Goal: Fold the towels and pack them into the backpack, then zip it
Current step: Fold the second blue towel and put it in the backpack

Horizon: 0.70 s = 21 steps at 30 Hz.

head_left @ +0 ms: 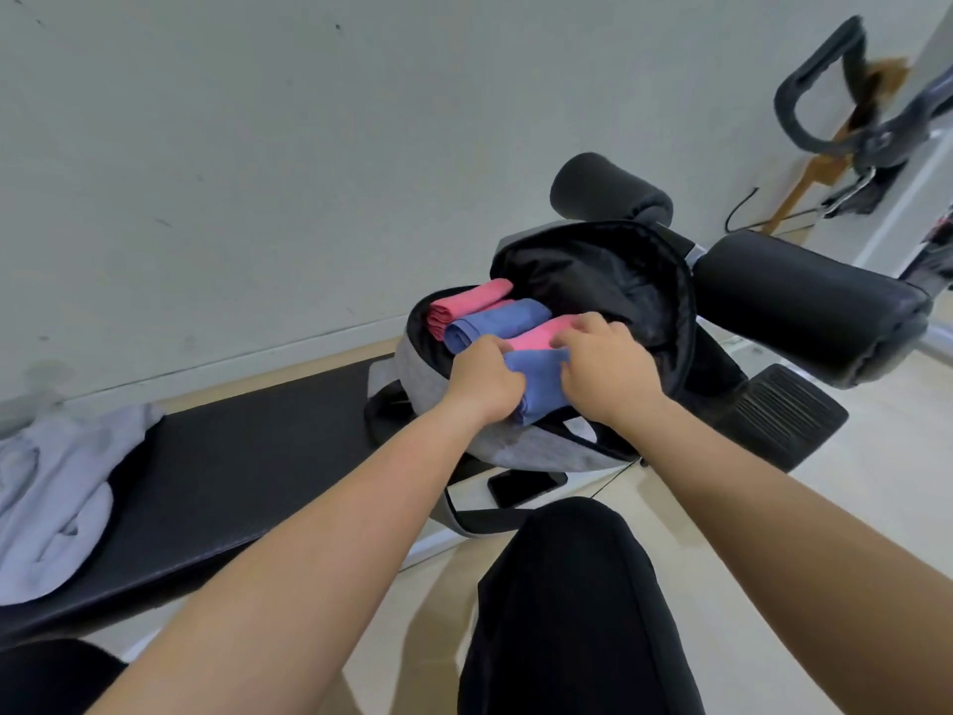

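- Head view: the left hand (485, 381) and right hand (608, 366) each close their grip on a folded blue towel (539, 387), pressing it into the open grey backpack (428, 376) on the counter (232, 467).
- Three folded towels are already packed; zipping remains.
- Fingertips and zipper pull are hidden.

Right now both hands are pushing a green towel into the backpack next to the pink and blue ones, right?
Not quite. The head view shows the towel under the left hand and right hand is blue, not green. The rest holds: it is going into the backpack beside pink and blue towels.
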{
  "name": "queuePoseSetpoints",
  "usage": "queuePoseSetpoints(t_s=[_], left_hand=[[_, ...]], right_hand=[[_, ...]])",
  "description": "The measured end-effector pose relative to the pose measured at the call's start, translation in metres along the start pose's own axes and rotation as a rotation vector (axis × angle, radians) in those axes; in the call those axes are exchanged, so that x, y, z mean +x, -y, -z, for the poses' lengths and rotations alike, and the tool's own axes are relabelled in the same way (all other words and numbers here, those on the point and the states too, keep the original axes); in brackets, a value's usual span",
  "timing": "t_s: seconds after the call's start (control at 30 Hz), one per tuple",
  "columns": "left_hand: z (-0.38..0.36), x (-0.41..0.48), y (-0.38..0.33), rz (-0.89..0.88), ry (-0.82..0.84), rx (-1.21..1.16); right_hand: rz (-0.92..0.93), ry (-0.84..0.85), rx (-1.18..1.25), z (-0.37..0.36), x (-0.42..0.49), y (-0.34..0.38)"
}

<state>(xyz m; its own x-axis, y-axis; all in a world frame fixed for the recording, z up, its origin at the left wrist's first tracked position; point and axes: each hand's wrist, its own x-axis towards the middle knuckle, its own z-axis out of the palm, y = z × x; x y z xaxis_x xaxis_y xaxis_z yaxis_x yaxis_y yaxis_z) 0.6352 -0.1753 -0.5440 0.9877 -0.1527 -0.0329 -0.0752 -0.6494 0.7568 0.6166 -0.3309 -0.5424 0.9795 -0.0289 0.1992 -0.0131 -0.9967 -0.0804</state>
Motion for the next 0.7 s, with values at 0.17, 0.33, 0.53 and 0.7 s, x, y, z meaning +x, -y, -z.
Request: queuePoseSetpoints(t_s=[0.17, 0.33, 0.53, 0.7], left_hand=[[-0.009, 0.002, 0.004, 0.02, 0.02, -0.062], [0.0, -0.001, 0.009, -0.101, 0.06, 0.081], [0.017, 0.0, 0.016, -0.119, 0.199, 0.56], [0.031, 0.001, 0.026, -0.161, 0.33, 0.632]], right_hand=[[-0.004, 0.092, 0.223, -0.003, -0.014, 0.004], [0.035, 0.217, 0.374, -0.022, -0.018, -0.004], [-0.071, 0.264, 0.352, -0.03, -0.02, 0.018], [-0.176, 0.244, 0.253, -0.038, -0.012, 0.035]])
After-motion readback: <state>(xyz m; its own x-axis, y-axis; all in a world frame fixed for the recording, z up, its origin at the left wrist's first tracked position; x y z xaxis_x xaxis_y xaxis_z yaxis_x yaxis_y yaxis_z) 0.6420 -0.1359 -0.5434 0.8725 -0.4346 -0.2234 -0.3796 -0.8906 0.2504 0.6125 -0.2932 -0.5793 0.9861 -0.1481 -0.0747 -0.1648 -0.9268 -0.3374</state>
